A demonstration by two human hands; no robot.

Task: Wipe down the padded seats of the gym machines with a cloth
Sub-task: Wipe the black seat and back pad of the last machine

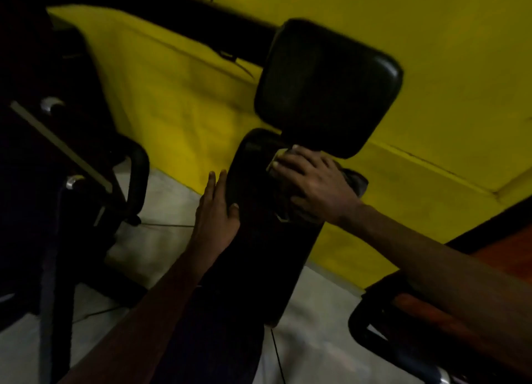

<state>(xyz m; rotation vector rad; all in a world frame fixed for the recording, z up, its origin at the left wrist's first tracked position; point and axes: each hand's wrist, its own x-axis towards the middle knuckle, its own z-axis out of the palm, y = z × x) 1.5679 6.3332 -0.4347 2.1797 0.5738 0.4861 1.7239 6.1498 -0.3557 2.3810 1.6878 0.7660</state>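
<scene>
Black vinyl, dim light, head view only. Risks first, as I judge them: the cloth (277, 157) is bunched under my right hand (312, 182) with only a pale corner showing past the fingertips. A fast stroke could let it slide out, leaving bare palm on the pad. It sits right at the joint where the long padded seat (259, 248) meets the square pad (325, 87), so it could snag or get pushed into that gap. In this gloom, missed patches are likely, since black on black shows no wet trail. Thin cables (161, 225) on the pale floor (169, 193) are a trip risk if I step round.

Right fingers are spread and pressing down on the cloth, not closed round it. My left hand (218, 211) is on the seat's left edge, fingers straight along the side, thumb on top, holding nothing.

The seat is long, narrow, glossy and rounded at the corners. I see no tears, but it is too dark to be sure. The yellow wall (172, 110) is behind.
</scene>
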